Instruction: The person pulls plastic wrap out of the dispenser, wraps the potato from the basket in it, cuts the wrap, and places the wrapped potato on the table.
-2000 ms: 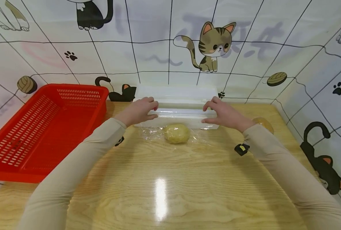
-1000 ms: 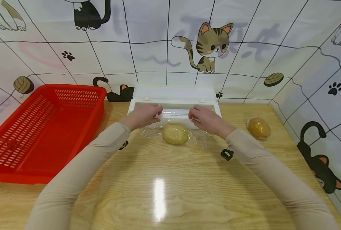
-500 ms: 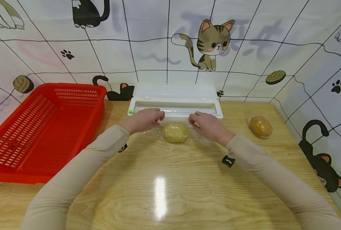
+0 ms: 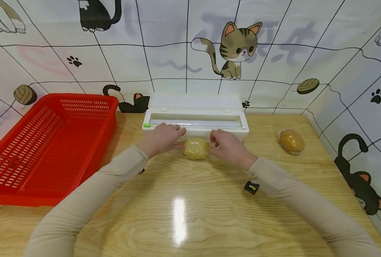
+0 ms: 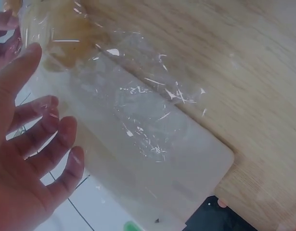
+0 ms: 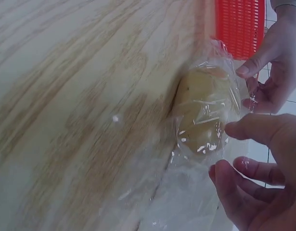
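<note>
A yellowish potato (image 4: pixel 196 148) lies on the table with clear cling film (image 5: pixel 138 130) over it, the loose film spreading out to its sides. My left hand (image 4: pixel 164 140) is at its left, thumb tip by the film and fingers spread and slightly bent. On the other side, my right hand (image 4: pixel 227 146) has its thumb against the film on the potato, other fingers apart from the thumb. Just behind stands a white cling film dispenser (image 4: pixel 196 133), lid raised, a roll (image 4: pixel 206 124) inside and a green slider (image 4: pixel 147 125) at its left end.
A second film-wrapped, orange-brown potato-like item (image 4: pixel 291 141) sits to the right. At the left is a red perforated basket (image 4: pixel 95 171). A cat-print sheet (image 4: pixel 168 60) covers the wall behind the wooden table (image 4: pixel 177 200).
Both hands have come from the dispenser down toward me, to either side of the potato. The dispenser's roll and front are uncovered from behind the hands. The potato stays in place.
</note>
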Available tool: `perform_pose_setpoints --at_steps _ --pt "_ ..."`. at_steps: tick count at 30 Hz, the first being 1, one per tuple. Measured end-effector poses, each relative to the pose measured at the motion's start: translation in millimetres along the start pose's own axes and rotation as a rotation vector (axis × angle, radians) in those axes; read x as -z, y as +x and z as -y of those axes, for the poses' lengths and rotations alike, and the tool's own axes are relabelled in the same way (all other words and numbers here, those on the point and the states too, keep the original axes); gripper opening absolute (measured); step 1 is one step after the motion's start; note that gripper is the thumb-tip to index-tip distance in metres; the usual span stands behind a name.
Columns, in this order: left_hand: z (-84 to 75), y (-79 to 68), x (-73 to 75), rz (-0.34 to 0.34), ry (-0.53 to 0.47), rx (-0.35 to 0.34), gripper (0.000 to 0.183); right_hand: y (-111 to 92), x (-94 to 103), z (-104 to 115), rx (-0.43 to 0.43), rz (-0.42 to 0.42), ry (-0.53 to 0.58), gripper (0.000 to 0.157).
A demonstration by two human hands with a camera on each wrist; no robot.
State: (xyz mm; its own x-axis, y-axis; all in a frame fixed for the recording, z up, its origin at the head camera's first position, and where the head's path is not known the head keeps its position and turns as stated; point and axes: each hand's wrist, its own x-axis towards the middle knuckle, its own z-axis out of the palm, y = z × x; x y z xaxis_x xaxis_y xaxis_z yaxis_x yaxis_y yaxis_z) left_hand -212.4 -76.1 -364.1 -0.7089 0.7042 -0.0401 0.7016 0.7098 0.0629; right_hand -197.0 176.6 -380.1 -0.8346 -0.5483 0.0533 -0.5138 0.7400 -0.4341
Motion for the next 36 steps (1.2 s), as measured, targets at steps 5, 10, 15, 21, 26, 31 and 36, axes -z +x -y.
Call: perform_pose_setpoints --at_steps 5,10,15,21,26,31,36 --pt "-2.1 -1.4 -3.1 -0.031 0.036 0.001 0.039 2 -0.7 5 -0.028 -0.037 0.010 0.022" --pt "-2.4 -1.1 -1.3 -0.045 0.045 0.017 0.036 6 0.2 8 -0.036 -0.041 -0.004 0.022" --pt "-1.2 -0.5 5.8 -0.087 0.049 0.049 0.029 8 2.0 9 -0.038 -0.031 -0.015 0.022" --pt "-3.7 3.9 12.5 -0.060 0.027 0.042 0.025 9 2.3 9 -0.041 -0.027 -0.017 0.023" --pt "-12.2 13.7 13.1 0.000 -0.014 0.007 0.023 10 1.4 8 -0.042 -0.026 -0.017 0.023" --pt "-18.6 22.7 9.5 0.007 -0.042 -0.012 0.017 10 0.2 9 -0.032 -0.035 -0.034 0.024" --pt "-18.7 25.6 6.1 -0.030 -0.056 -0.017 0.006 8 -1.1 10 -0.034 -0.049 -0.054 0.025"
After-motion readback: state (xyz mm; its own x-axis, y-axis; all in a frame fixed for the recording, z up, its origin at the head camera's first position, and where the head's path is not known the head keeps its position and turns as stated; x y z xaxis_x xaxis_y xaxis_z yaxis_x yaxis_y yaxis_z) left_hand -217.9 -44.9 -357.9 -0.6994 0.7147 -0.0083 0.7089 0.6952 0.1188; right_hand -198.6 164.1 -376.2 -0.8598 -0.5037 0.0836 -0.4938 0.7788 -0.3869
